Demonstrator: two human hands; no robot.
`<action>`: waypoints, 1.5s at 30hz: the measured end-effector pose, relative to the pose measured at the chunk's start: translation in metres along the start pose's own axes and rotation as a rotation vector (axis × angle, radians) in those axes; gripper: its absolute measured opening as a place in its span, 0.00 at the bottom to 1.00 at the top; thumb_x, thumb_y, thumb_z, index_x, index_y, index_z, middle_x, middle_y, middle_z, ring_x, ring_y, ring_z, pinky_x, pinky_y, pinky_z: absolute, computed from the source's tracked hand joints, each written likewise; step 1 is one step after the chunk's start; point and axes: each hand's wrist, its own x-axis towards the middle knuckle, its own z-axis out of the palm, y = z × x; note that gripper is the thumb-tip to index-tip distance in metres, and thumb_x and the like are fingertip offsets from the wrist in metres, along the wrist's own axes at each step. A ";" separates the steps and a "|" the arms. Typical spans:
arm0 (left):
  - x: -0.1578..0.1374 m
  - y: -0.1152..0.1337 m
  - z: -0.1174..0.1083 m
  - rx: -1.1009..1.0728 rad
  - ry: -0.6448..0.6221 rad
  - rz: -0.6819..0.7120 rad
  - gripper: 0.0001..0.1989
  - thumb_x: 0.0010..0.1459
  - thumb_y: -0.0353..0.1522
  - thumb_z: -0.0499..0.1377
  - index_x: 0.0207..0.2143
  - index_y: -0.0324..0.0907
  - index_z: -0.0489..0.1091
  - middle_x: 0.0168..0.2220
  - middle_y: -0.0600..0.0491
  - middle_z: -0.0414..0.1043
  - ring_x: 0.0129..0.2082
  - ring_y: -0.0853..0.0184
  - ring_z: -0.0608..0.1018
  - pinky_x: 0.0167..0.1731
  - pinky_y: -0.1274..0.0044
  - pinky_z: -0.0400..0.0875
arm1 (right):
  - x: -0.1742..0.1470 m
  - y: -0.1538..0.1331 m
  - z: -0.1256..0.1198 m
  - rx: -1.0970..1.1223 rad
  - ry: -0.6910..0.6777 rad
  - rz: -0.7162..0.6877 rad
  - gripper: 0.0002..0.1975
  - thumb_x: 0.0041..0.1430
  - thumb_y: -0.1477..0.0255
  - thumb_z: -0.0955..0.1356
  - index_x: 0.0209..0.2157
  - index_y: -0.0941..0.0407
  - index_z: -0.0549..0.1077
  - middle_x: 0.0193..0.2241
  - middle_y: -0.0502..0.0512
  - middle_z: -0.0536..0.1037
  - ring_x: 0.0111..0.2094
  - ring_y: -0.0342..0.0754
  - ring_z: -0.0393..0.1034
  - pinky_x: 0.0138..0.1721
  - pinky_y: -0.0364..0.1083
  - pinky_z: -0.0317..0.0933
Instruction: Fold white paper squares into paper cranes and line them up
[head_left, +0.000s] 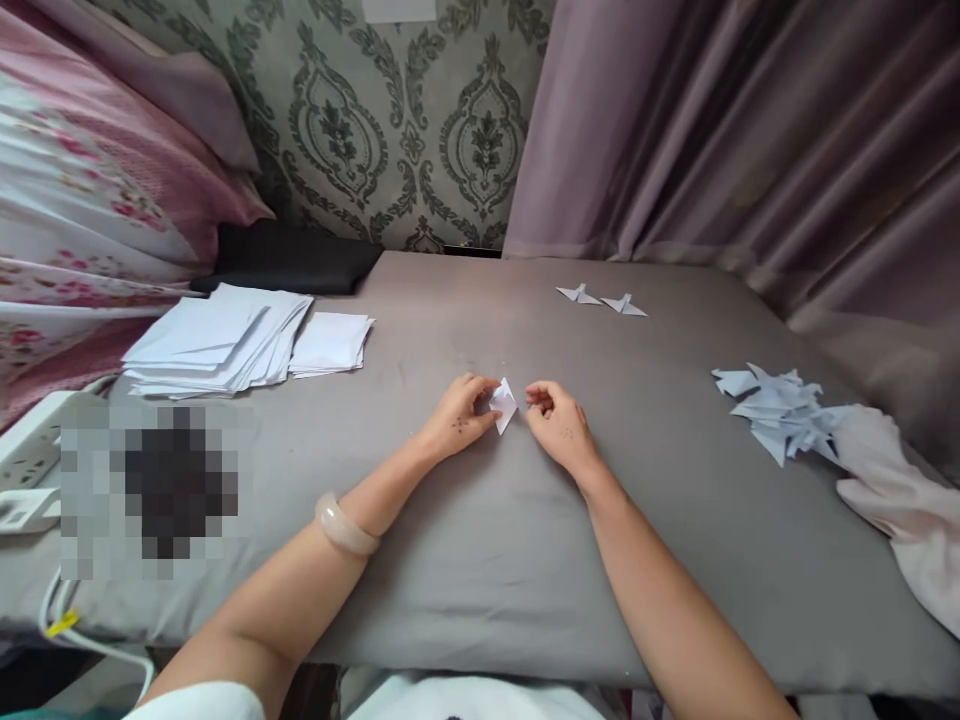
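Note:
A small folded piece of white paper (504, 406) with pointed corners stands a little above or on the grey cloth in front of me. My left hand (463, 412) pinches its left side between thumb and fingers; a pale bangle (345, 525) circles that forearm. Just right of the paper, my right hand (559, 425) has loosely curled fingers, with a small gap between thumb and forefinger. Nothing shows in that gap, and the fingertips look slightly apart from the paper. The inner folds are too small to make out.
Stacks of white paper sheets (217, 340) and smaller sheets (330, 343) lie at the left. Two folded paper birds (624, 305) sit far back; a pile of several (784, 410) lies right, beside pale cloth (885, 470). A power strip (45, 440) stands at left.

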 end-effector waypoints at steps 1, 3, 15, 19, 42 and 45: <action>-0.001 0.001 -0.001 -0.010 0.002 -0.007 0.17 0.52 0.29 0.60 0.46 0.40 0.68 0.42 0.48 0.69 0.41 0.65 0.71 0.41 0.73 0.68 | 0.000 0.000 0.000 0.017 0.010 0.011 0.14 0.47 0.77 0.62 0.38 0.56 0.71 0.33 0.53 0.77 0.31 0.44 0.70 0.37 0.46 0.64; -0.002 0.002 -0.002 -0.013 0.007 -0.014 0.16 0.52 0.29 0.60 0.45 0.41 0.68 0.42 0.49 0.70 0.41 0.65 0.71 0.42 0.73 0.68 | 0.000 -0.001 0.000 0.032 0.013 0.018 0.13 0.46 0.77 0.62 0.36 0.56 0.71 0.32 0.52 0.77 0.30 0.44 0.70 0.38 0.46 0.64; 0.005 0.010 0.006 -0.011 0.033 -0.045 0.15 0.51 0.26 0.59 0.43 0.42 0.71 0.37 0.51 0.73 0.35 0.67 0.74 0.37 0.76 0.69 | -0.003 -0.008 0.001 0.027 0.000 0.000 0.12 0.47 0.76 0.62 0.33 0.54 0.73 0.31 0.51 0.78 0.30 0.45 0.70 0.38 0.46 0.63; 0.008 0.013 0.007 0.045 0.023 -0.063 0.09 0.53 0.29 0.59 0.38 0.41 0.72 0.31 0.53 0.71 0.31 0.69 0.71 0.34 0.77 0.67 | -0.004 -0.011 0.004 0.004 0.003 -0.034 0.11 0.47 0.75 0.62 0.32 0.55 0.73 0.30 0.52 0.77 0.30 0.45 0.69 0.37 0.46 0.63; 0.013 0.004 0.011 0.069 0.032 0.011 0.04 0.56 0.29 0.60 0.33 0.42 0.76 0.37 0.52 0.78 0.38 0.66 0.77 0.39 0.76 0.69 | -0.006 -0.019 0.007 -0.019 0.033 -0.065 0.08 0.51 0.75 0.62 0.32 0.54 0.71 0.30 0.51 0.77 0.30 0.45 0.71 0.37 0.44 0.63; 0.013 0.001 0.012 0.078 0.041 0.013 0.04 0.56 0.29 0.60 0.33 0.42 0.76 0.36 0.52 0.78 0.37 0.65 0.77 0.39 0.76 0.69 | -0.007 -0.018 0.009 -0.059 0.043 -0.117 0.08 0.51 0.75 0.62 0.30 0.54 0.72 0.30 0.51 0.76 0.30 0.44 0.70 0.37 0.44 0.63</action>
